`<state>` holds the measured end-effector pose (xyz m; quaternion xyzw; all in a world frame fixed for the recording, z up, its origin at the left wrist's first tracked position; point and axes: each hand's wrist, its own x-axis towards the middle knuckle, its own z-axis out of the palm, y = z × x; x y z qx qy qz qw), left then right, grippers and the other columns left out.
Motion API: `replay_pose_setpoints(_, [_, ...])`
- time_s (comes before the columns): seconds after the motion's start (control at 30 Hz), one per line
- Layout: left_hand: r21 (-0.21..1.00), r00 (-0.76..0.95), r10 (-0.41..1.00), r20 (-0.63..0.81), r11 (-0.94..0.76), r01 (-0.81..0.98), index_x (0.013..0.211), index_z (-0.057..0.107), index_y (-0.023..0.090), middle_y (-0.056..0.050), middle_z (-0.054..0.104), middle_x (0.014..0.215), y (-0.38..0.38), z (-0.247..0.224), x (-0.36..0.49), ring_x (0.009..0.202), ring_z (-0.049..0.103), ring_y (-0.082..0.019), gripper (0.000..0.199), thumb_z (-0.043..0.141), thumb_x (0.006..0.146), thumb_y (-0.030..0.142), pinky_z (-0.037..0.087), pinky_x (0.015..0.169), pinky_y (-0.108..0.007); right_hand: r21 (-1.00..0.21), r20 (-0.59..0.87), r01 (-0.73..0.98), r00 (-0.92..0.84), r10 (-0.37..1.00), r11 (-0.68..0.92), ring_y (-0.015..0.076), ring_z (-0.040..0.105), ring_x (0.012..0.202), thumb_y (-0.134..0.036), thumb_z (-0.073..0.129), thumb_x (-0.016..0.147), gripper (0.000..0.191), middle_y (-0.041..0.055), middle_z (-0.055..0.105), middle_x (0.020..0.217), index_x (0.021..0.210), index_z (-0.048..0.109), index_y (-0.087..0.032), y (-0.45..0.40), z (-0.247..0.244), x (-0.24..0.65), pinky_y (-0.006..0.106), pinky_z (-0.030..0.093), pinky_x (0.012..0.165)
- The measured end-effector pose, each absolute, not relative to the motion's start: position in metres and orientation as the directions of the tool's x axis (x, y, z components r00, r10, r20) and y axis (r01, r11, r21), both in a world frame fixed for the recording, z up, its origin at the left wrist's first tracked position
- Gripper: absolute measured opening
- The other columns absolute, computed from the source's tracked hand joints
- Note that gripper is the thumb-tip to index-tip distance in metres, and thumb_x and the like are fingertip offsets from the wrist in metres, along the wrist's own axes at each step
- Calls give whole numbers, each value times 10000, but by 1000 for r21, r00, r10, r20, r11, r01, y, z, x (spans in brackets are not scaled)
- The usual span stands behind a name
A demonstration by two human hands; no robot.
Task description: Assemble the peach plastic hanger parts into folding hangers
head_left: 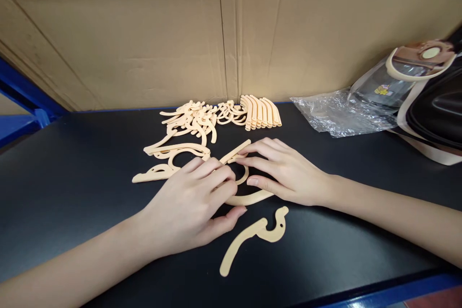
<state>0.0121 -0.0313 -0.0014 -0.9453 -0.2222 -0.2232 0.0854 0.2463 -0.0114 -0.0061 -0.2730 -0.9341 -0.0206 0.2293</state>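
Several cream plastic pieces lie on the black table under and between my hands. My left hand [197, 202] rests over them, fingers curled down, fingertips hidden beneath the knuckles, thumb stretched out to the right. My right hand [285, 171] lies with its fingers apart, fingertips at a straight cream strip [236, 150] and a curved cream piece [252, 198]. Nearer the front edge is a joined pair of pieces, a curved arm with a hook [240, 245], touched by neither hand. Left of the hands lie more hook-shaped pieces [153, 174].
A loose heap of cream pieces [195, 118] and a neat stack of curved arms [262, 113] stand by the cardboard wall [162, 33]. At the right are crumpled clear plastic [342, 115], a clear bottle [386, 84] and a black bag [438, 106]. Blue frame bars [21, 125] edge the left.
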Motion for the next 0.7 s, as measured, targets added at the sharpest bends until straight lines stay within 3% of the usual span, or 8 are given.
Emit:
replay_pose_setpoints(0.07, [-84,796,384,467,-877,473,789,590,168,-27,638,847,-30,-2,11,791,537,-192,199,550,942,287,378,683,-333,88,529,459,-774,349,884,219,581,1002,-409,375,1027,424,113,684,1098,1138,658,-113,-17,-3,246,372,460,847])
replay_pose_setpoints(0.13, [-104,793,383,474,-870,483,797,589,166,-35,642,864,-29,-2,10,801,540,-198,202,532,956,277,384,673,-335,249,551,350,-818,165,903,197,592,864,-454,368,1020,456,70,693,899,926,699,-154,-27,1,245,346,451,767])
replay_pose_setpoints(0.23, [-127,785,383,487,-858,497,783,592,165,-44,649,873,-27,-1,9,809,540,-210,219,516,966,259,394,655,-338,310,489,221,-871,44,925,167,528,712,-450,396,1009,481,20,587,672,691,652,-195,-44,6,241,311,420,671])
replay_pose_setpoints(0.47, [-243,794,359,490,-819,520,703,621,145,-53,680,824,-25,4,12,779,565,-220,284,512,959,199,444,664,-349,105,142,292,-951,276,951,169,474,786,-156,556,895,119,32,586,879,790,609,-172,-56,28,240,318,362,731])
replay_pose_setpoints(0.57, [-258,801,364,475,-813,522,667,632,145,-56,697,847,-25,5,11,799,583,-222,316,518,956,199,462,683,-347,-62,70,343,-935,347,937,167,481,817,-46,598,819,150,4,578,858,798,591,-195,-45,34,253,307,345,717])
replay_pose_setpoints(0.7, [-215,794,380,475,-825,523,631,611,154,-46,695,844,-23,5,10,814,594,-206,368,508,975,237,469,706,-328,-255,53,416,-895,442,873,153,511,804,-38,534,858,207,-10,602,874,828,619,-224,-23,33,278,301,348,712])
